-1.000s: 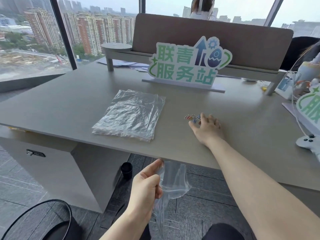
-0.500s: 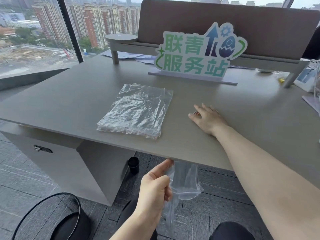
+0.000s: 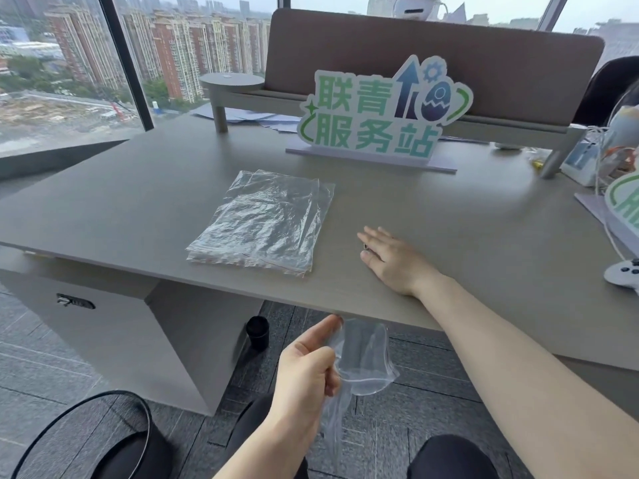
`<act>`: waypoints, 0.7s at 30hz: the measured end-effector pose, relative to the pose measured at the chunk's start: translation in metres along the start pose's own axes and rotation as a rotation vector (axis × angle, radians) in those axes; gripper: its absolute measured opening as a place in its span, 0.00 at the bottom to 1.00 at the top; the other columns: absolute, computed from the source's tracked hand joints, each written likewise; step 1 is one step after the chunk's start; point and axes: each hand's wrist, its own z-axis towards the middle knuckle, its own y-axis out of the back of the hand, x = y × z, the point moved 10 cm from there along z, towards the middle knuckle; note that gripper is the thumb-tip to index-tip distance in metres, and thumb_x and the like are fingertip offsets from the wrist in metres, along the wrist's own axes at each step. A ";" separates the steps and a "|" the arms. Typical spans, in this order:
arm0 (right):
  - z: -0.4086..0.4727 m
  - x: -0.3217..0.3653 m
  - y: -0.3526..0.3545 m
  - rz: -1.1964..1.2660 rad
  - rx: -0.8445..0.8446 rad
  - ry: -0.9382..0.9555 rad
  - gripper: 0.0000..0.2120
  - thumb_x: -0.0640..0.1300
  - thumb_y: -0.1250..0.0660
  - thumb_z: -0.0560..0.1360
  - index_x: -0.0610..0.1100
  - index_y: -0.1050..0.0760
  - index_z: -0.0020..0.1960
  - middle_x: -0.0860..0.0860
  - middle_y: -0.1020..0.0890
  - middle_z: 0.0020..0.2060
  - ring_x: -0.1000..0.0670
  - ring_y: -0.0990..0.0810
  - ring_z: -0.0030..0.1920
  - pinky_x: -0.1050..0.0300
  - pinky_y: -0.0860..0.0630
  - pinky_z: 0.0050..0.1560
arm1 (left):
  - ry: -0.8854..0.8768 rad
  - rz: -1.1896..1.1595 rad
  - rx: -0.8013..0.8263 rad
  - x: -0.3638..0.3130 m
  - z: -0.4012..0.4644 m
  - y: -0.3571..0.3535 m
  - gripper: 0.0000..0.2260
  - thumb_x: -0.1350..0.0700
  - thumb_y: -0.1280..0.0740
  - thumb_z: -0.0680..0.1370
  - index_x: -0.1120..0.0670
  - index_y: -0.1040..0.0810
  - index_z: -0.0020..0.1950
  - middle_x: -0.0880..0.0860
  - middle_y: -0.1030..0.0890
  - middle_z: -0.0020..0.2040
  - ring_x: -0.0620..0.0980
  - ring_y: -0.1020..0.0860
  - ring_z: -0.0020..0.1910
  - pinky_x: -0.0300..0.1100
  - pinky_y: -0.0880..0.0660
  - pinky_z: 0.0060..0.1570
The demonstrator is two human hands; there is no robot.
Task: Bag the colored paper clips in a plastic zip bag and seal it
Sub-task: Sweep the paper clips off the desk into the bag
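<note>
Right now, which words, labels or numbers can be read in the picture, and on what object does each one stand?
"联青" on the top row of the standing sign at the back of the desk.
"服务站" on the bottom row of that sign.
The second sign at the right edge is cut off; it cannot be read.
The tag on the desk's side panel is too small to read.

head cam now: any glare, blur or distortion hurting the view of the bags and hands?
Head view: soft daylight from the windows, weak shadows; specular glints on the stack of bags; wide-angle bending of the desk edge; right hand slightly soft, flat on the desk; held zip bag in the left hand is low-contrast against the floor.
</note>
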 end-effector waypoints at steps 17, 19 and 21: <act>-0.087 0.046 -0.010 -0.031 -0.036 -0.016 0.26 0.55 0.50 0.82 0.48 0.45 0.78 0.53 0.46 0.78 0.52 0.54 0.78 0.57 0.56 0.75 | 0.032 -0.026 0.014 0.008 -0.013 -0.015 0.25 0.75 0.45 0.72 0.57 0.20 0.62 0.48 0.16 0.57 0.43 0.37 0.19 0.34 0.36 0.21; -0.093 0.049 -0.010 0.018 -0.043 -0.012 0.25 0.55 0.50 0.82 0.50 0.45 0.78 0.55 0.47 0.78 0.54 0.55 0.77 0.58 0.56 0.74 | 0.033 -0.024 0.022 0.008 -0.014 -0.017 0.25 0.75 0.45 0.72 0.56 0.20 0.61 0.48 0.16 0.56 0.43 0.37 0.20 0.34 0.36 0.21; -0.098 0.048 -0.002 0.225 -0.095 -0.035 0.24 0.52 0.49 0.83 0.51 0.46 0.78 0.57 0.47 0.78 0.57 0.55 0.77 0.60 0.56 0.74 | 0.034 -0.023 0.024 0.008 -0.014 -0.019 0.25 0.75 0.45 0.72 0.56 0.20 0.60 0.48 0.16 0.56 0.43 0.37 0.20 0.34 0.36 0.21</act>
